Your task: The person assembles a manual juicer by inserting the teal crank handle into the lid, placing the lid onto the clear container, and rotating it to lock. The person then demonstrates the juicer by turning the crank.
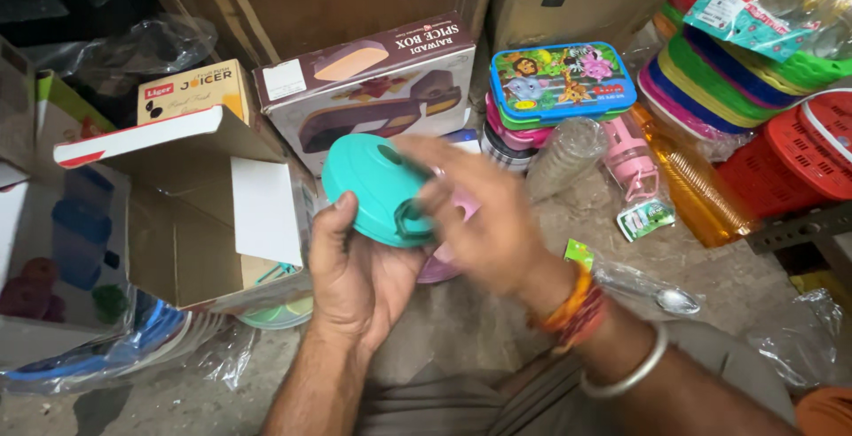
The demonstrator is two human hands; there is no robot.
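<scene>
A round teal plastic lid (371, 186) with a clip on its rim is held up in the middle of the view. My left hand (355, 272) grips it from below, thumb on its left edge. My right hand (475, 214) is blurred and lies across the lid's right side, fingers on the clip. Behind my right hand a pink and purple plastic piece (444, 263) shows, partly hidden. An open cardboard box (191, 214) lies on its side just left of my left hand.
A spice box carton (377, 90) and a juicer carton (191, 90) stand behind. A stack of lunch boxes (561, 86), a pink bottle (628, 161), an orange bottle (692, 188), stacked coloured containers (728, 72), red baskets (799, 161) and a wrapped spoon (661, 294) sit right.
</scene>
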